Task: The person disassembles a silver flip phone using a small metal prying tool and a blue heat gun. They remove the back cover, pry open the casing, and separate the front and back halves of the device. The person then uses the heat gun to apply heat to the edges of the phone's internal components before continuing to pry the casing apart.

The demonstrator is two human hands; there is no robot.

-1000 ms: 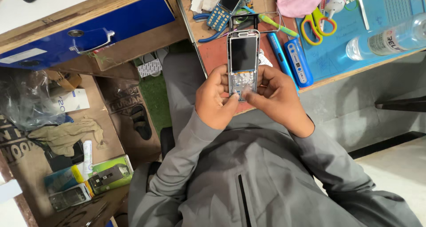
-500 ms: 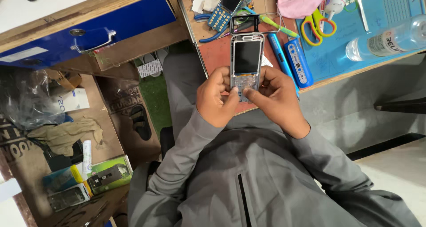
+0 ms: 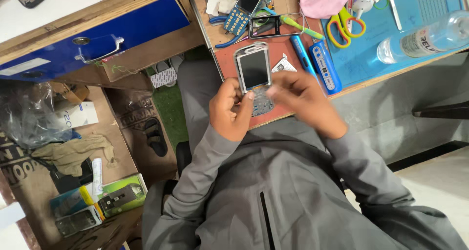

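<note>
The left hand is curled around the lower left edge of a silver bar phone, thumb pressed against its keypad. The right hand is blurred, its fingers bent at the phone's lower right side; whether it actually grips the phone I cannot tell. The phone stands upright above the lap, dark screen facing up, at the near edge of the wooden surface. At 1 o'clock from it lie two blue tools, and further that way yellow-handled scissors. At 12 o'clock sits a loose phone frame. A clear bottle lies at 2 o'clock.
</note>
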